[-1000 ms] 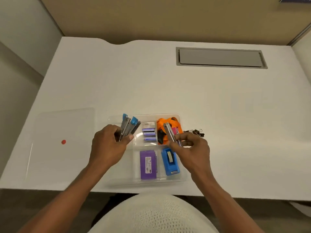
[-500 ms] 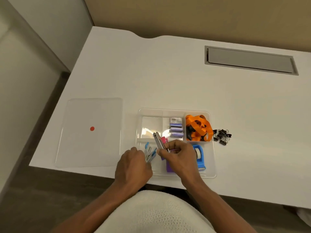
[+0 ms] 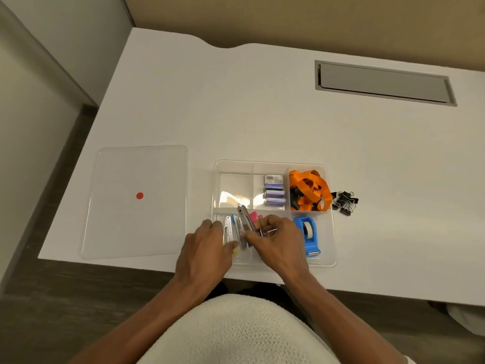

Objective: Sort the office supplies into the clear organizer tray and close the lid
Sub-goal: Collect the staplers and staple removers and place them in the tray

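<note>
The clear organizer tray [image 3: 273, 165] sits at the desk's near edge. Its far compartments hold small purple staple boxes [image 3: 274, 190] and an orange lanyard [image 3: 309, 189]; a blue tape dispenser [image 3: 308, 236] lies near right. My left hand [image 3: 207, 248] rests in the near-left compartment on the blue staplers [image 3: 229, 231], partly hidden. My right hand [image 3: 273, 240] grips a pink stapler [image 3: 248, 219], tilted just over that same compartment. The clear lid [image 3: 136, 200], with a red dot, lies flat to the left. Black binder clips [image 3: 343, 200] sit on the desk right of the tray.
A grey cable hatch [image 3: 383, 82] is set into the white desk [image 3: 236, 114] at the far right. The desk's near edge runs just under the tray, above my lap. A partition wall stands on the left.
Both hands have come down from above the tray's far compartments into the near-left compartment, carrying the staplers. My head has turned, so the tray now appears further right.
</note>
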